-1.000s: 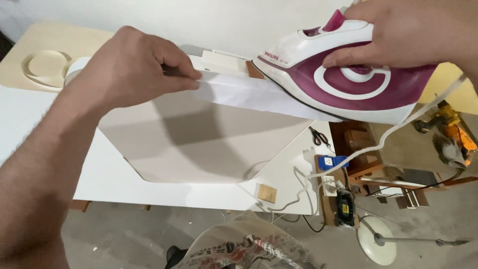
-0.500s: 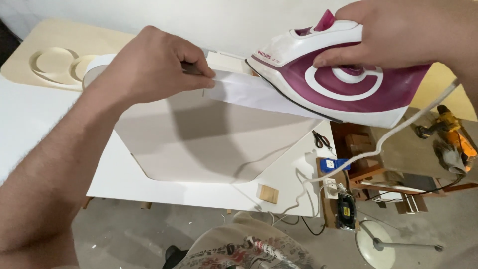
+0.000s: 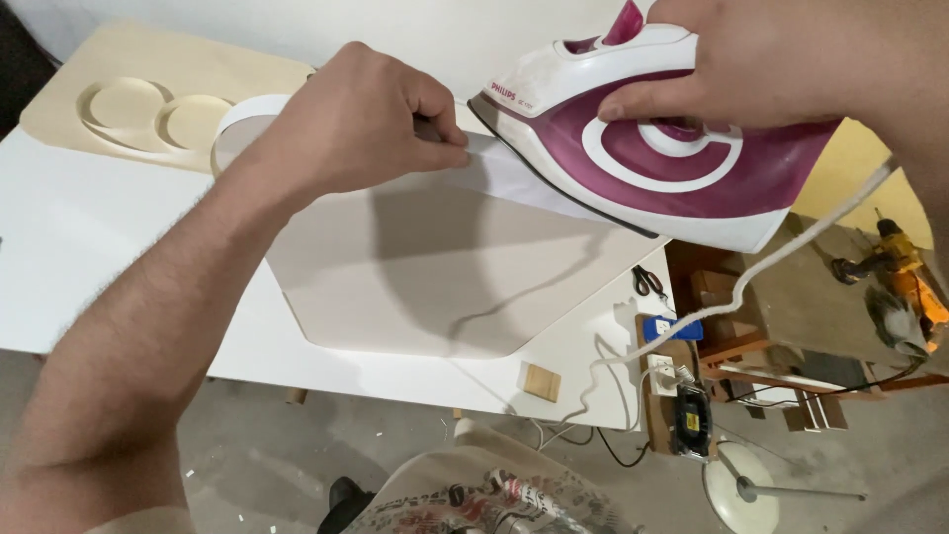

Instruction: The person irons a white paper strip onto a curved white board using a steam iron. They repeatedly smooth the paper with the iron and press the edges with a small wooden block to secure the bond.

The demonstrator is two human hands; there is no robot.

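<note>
My right hand [image 3: 781, 59] is wrapped around the handle of the iron [image 3: 652, 163] — fingers closed firmly over the top, thumb tucked under the grip. It is a white and magenta steam iron, and I judge it fairly heavy and nose-down, so the handle is the only sane place to hold it (the soleplate is surely hot). Its tip rests on the white edging strip [image 3: 514, 178] that runs along the upper edge of the grey-beige panel [image 3: 435, 277].

My left hand [image 3: 361, 129] is curled, fingertips pinched narrowly on that strip just ahead of the iron's nose, pressing it down against the panel edge. The strip looks thin, light and floppy — easy to kink, so I hold it flat and close to the edge rather than by its loose tail, which curls away behind my wrist. The panel itself seems stiff and flat, with cut corners, and lies steady on the white table [image 3: 89, 257].

A small wooden block [image 3: 541, 382] sits near the table's front edge. The iron's white cord [image 3: 791, 252] trails off to the right, down to a socket strip [image 3: 664, 374]. Beyond the table lie scissors [image 3: 647, 282], a yellow drill [image 3: 905, 277] on a wooden bench, and a bare concrete floor.
</note>
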